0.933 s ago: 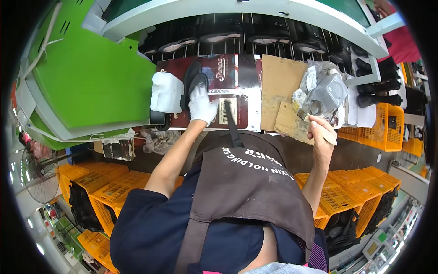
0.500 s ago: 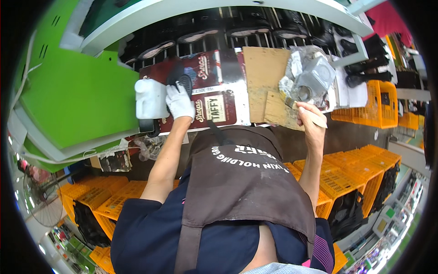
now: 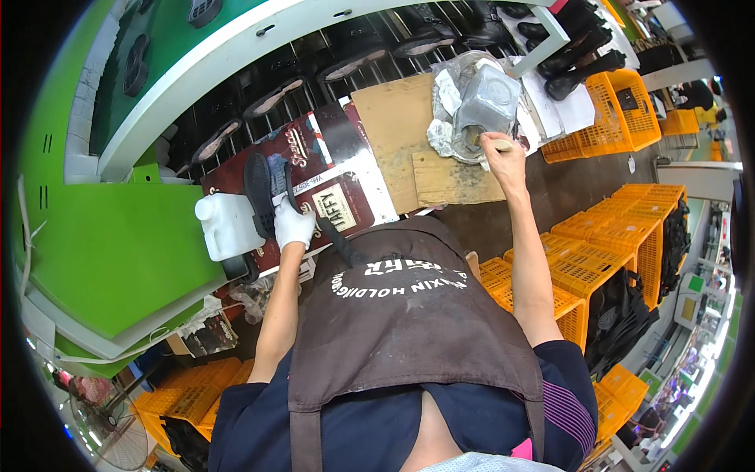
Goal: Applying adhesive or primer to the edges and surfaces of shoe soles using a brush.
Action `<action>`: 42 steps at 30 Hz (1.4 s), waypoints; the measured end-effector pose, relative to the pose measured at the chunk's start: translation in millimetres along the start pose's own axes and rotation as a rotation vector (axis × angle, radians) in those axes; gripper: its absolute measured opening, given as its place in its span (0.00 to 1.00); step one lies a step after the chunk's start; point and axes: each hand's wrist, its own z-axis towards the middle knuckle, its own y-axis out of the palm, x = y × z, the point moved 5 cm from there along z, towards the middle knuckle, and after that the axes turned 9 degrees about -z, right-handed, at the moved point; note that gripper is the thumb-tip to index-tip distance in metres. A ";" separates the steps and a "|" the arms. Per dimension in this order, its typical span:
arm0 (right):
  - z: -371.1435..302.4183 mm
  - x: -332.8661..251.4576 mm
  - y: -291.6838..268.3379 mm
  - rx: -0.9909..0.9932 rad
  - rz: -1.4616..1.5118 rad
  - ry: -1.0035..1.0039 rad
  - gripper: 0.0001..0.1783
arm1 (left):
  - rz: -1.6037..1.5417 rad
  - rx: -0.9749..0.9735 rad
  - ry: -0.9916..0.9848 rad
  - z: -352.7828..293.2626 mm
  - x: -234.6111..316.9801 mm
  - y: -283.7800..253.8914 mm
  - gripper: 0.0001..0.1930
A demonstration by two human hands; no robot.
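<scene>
My left hand (image 3: pixel 295 226), in a white glove, is closed at the lower end of a black shoe sole (image 3: pixel 258 189). A second dark sole or shoe part (image 3: pixel 280 175) lies close against it, partly hidden by the fingers. Beside them stands a white plastic jug (image 3: pixel 228 226). My bare right hand (image 3: pixel 505 163) grips a brush with a pale handle (image 3: pixel 508 147). Its far end reaches the mouth of a greyish see-through plastic container (image 3: pixel 489 98), which is tilted on crumpled plastic wrap (image 3: pixel 447 94). The bristles cannot be made out.
Dark red printed cardboard (image 3: pixel 346 197) and brown cardboard (image 3: pixel 393 118) cover the bench. Black boots (image 3: pixel 350 59) lie on a rack behind, under a white frame bar (image 3: pixel 228 67). A green panel (image 3: pixel 118 236) is at left. Orange crates (image 3: pixel 598 244) stand to the right and behind me.
The view has turned, so the bench appears tilted. My right hand has brought the brush up to the container's mouth. The sole at my left hand now shows more fully.
</scene>
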 end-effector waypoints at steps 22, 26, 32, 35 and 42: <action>-17.1 24.4 -6.3 -0.079 0.396 0.377 0.13 | -1.920 -0.658 -0.016 -18.4 107.8 -74.5 0.27; -5.6 8.4 -12.1 -0.227 0.130 0.183 0.10 | -2.050 -0.772 0.063 -25.9 130.3 -68.7 0.24; 0.5 -2.7 -3.4 -0.471 -0.220 -0.276 0.09 | -2.064 -0.916 -0.049 -22.5 145.0 -41.0 0.25; -1.5 -8.9 -14.0 -0.529 -0.175 -0.259 0.09 | -1.939 -0.885 -0.002 -24.9 148.4 -35.1 0.25; -14.8 -4.0 -41.2 -0.295 0.421 0.168 0.10 | -1.553 -0.598 0.265 -32.0 176.6 -60.2 0.28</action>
